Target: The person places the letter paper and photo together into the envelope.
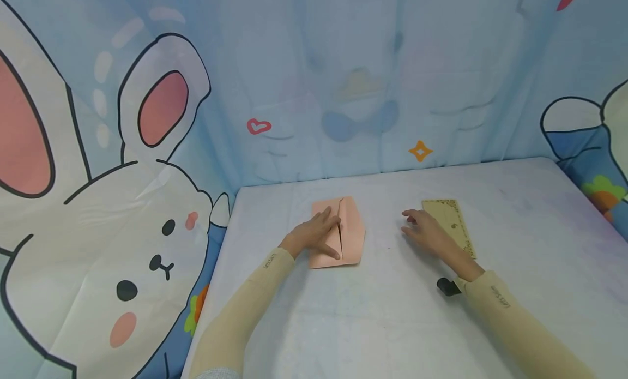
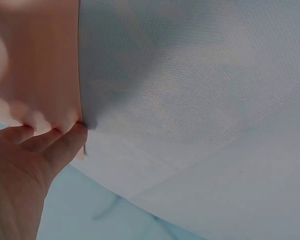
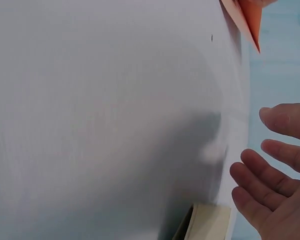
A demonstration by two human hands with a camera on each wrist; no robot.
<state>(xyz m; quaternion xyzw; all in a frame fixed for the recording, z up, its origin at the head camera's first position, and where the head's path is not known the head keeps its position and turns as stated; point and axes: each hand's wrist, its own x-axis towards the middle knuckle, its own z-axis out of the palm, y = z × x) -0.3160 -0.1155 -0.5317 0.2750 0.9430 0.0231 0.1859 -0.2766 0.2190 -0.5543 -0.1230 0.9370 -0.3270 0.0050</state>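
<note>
A salmon-pink paper envelope (image 1: 352, 232) lies on the table, its pointed flap side to the right and a slit running down its middle. My left hand (image 1: 314, 234) rests on its left part with fingers spread. In the left wrist view, the fingertips (image 2: 79, 129) press along the end of the pink paper (image 2: 45, 65). Over the table to the right of the envelope, my right hand (image 1: 432, 234) holds nothing, its fingers loosely bent. A tan card (image 1: 453, 223) with a dark ornamental border lies just beyond it, partly covered by that hand and wrist.
A white cloth covers the table (image 1: 378, 324). Behind it hangs a light blue curtain (image 1: 294, 68) with cartoon prints, and a large printed rabbit (image 1: 98, 248) fills the left side. A small black object (image 1: 448, 287) sits under the right wrist.
</note>
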